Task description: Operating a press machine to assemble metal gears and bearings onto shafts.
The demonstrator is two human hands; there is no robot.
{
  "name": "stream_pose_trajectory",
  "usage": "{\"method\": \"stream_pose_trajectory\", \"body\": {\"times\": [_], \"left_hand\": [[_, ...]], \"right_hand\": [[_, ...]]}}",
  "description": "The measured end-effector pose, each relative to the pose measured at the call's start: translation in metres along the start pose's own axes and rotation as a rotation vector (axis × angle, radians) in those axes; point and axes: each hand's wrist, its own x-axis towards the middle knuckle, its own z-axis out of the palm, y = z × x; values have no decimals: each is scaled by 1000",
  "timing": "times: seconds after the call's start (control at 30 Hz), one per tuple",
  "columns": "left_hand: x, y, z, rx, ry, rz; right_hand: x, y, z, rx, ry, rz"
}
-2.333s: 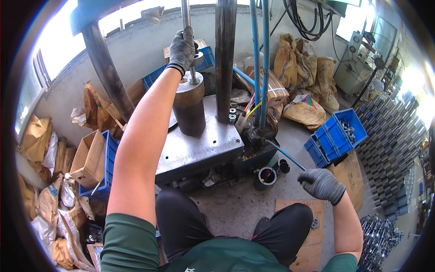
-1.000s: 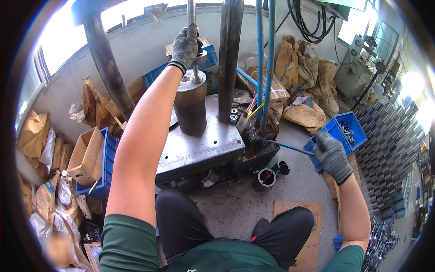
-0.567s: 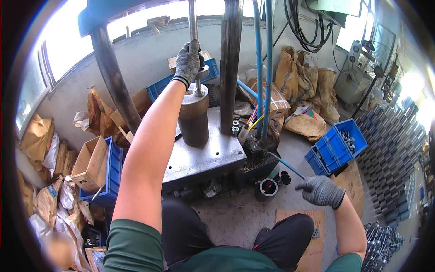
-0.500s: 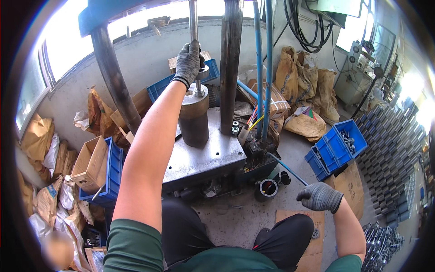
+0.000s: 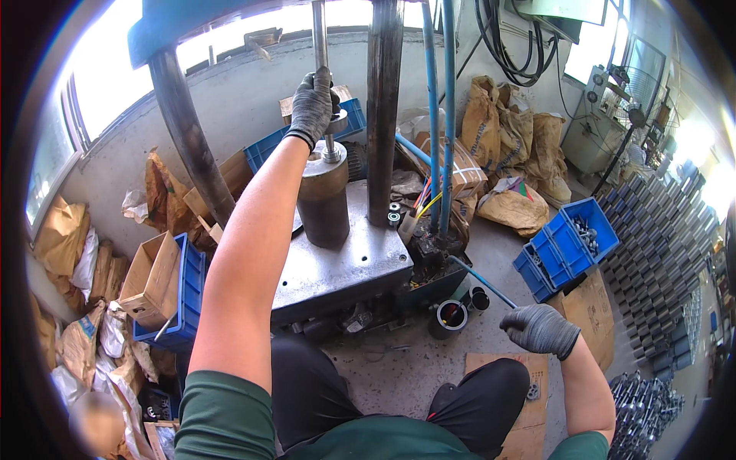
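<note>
Head view, left hand [image 5: 312, 107] round rod [image 5: 320, 38], right hand [image 5: 541, 330] on blue lever [image 5: 491, 288]

Two hands [image 5: 311, 107], one lever [image 5: 484, 283], one rod [image 5: 320, 38], one thick cylinder [image 5: 322, 211], two dark columns [image 5: 383, 115], two upright blue pipes [image 5: 448, 77], two black cups [image 5: 443, 330]

Bright daylight; windows [image 5: 107, 84] blown out; glare [image 5: 721, 180] far right; edges bent; lower-left patch [image 5: 100, 424] blurred.
</note>
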Motion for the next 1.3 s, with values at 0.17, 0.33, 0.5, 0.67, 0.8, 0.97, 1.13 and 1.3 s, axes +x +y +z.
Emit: {"method": "stream_pose_trajectory", "body": {"times": [0.17, 0.33, 0.5, 0.67, 0.8, 0.97, 1.13, 1.3], "left_hand": [[0, -1, 1, -21, -3, 9], [0, -1, 2, -15, 2, 12], [3, -4, 1, -19, 5, 22], [3, -6, 0, -36, 9, -7], [3, -4, 2, -45, 6, -7], [1, -4, 0, -28, 14, -9], [-3, -3, 2, -21, 6, 9], [-3, -5, 1, -22, 13, -3]], "right_hand": [[-3, 1, 0, -41, -17, -6], [2, 4, -10, 89, 126, -52], [1, -3, -7, -1, -5, 1], [-1, 1, -5, 107, 75, 0], [0, 0, -6, 39, -12, 23], [1, 5, -3, 81, 10, 7], [-1, 1, -5, 6, -104, 17], [2, -2, -8, 161, 88, 59]]}}
